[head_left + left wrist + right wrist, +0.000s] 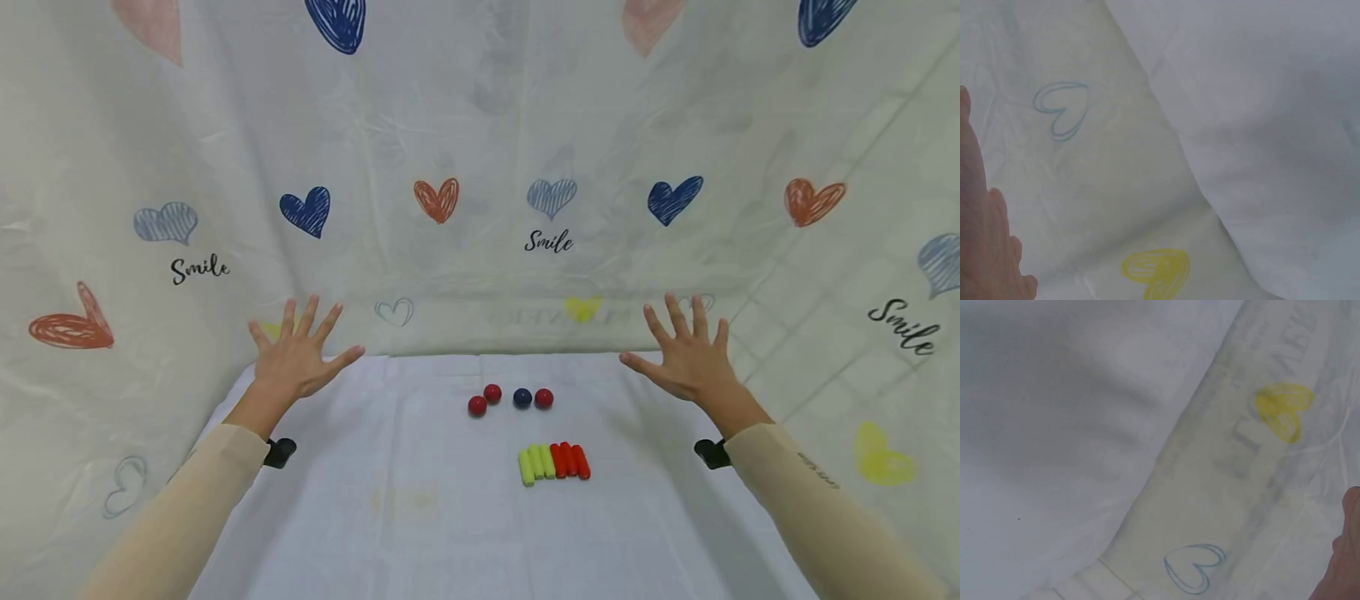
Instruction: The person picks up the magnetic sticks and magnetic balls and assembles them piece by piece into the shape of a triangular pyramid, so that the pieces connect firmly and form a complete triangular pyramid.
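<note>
Both hands are held up with fingers spread, the left hand [295, 362] over the table's left side and the right hand [692, 364] over its right side. Neither holds anything. Between them, toward the back of the table, lie three red balls [543, 398] and one dark blue ball [522, 398]. Closer to the person is a row of short rounded sticks, yellow-green sticks [538, 461] on the left and red sticks [570, 460] on the right, side by side. In each wrist view only part of the hand shows at the edge.
A white cloth [450, 533] covers the table, with faint yellowish stains at the front. Behind and at both sides hangs a pale curtain [480, 108] printed with hearts and the word Smile. Dark wrist devices [281, 452] peek out at the sleeve cuffs.
</note>
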### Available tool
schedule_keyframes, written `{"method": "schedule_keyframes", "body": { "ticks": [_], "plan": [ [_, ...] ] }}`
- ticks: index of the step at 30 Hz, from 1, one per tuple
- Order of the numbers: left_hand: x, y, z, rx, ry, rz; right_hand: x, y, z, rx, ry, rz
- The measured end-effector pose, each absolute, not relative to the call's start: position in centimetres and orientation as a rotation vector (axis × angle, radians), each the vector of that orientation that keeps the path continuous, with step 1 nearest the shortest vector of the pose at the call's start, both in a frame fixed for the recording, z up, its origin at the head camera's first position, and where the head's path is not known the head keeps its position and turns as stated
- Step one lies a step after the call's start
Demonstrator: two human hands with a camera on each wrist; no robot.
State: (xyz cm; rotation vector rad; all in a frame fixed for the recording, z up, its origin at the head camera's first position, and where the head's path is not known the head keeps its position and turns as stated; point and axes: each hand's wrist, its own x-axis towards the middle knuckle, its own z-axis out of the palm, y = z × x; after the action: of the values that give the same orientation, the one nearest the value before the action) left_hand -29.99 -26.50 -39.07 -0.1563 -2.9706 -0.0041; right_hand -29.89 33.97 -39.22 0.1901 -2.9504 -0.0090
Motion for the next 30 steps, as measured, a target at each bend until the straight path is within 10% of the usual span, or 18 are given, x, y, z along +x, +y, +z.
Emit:
{"method": "schedule_keyframes", "body": {
  "ticks": [30],
  "plan": [
    [-27.8, -25.9, -40.2, -0.150, -3.003, 0.000, -27.5, 34.1, -39.8, 0.232, -2.925, 0.051]
  ]
}}
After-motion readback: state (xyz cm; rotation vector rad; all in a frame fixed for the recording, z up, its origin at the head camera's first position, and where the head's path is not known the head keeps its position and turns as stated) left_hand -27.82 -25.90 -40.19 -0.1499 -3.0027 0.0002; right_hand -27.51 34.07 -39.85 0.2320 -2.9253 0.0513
